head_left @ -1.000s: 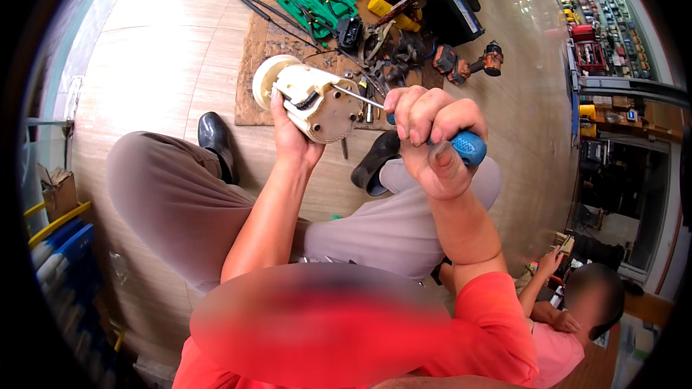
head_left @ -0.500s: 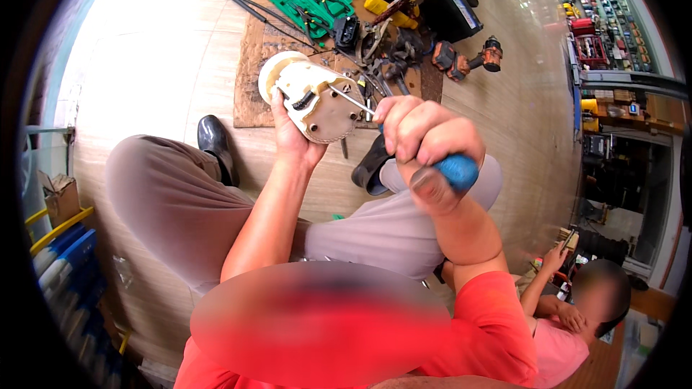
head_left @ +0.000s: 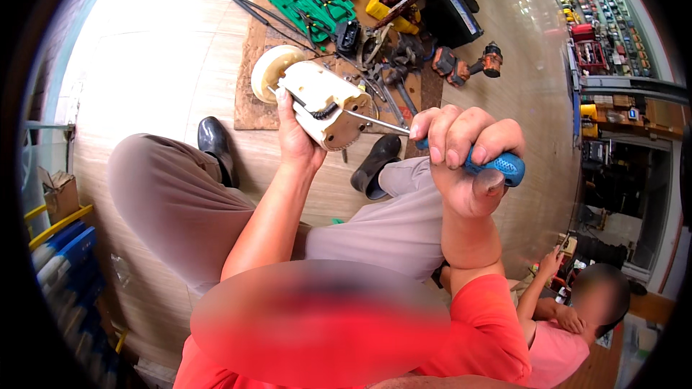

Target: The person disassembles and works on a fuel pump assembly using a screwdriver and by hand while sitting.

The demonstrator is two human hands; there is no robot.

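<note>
My left hand (head_left: pixel 300 140) is closed around the lower side of a cream plastic fuel pump module (head_left: pixel 326 92), holding it up over the floor between my knees. The module has a round flange at its upper left and a short black corrugated hose (head_left: pixel 325 111) near its lower end. In my right hand (head_left: pixel 468 153) is a screwdriver (head_left: pixel 509 168) with a blue textured handle, my fingers wrapped round it. Its thin metal shaft points left, and the tip meets the module's end just right of the hose. Whether the tip sits under an edge, I cannot tell.
On a cardboard sheet (head_left: pixel 249 108) ahead lie an open green tool case (head_left: pixel 292 3), a yellow bin (head_left: pixel 382 1) and several dark metal parts. An orange-black cordless power tool (head_left: pixel 453 66) and a battery (head_left: pixel 461 18) stand right. Another person (head_left: pixel 559 349) sits lower right.
The module has turned and tilted, so its long side wall shows more. My right hand and the screwdriver have moved right, while the tip stays at the module's end.
</note>
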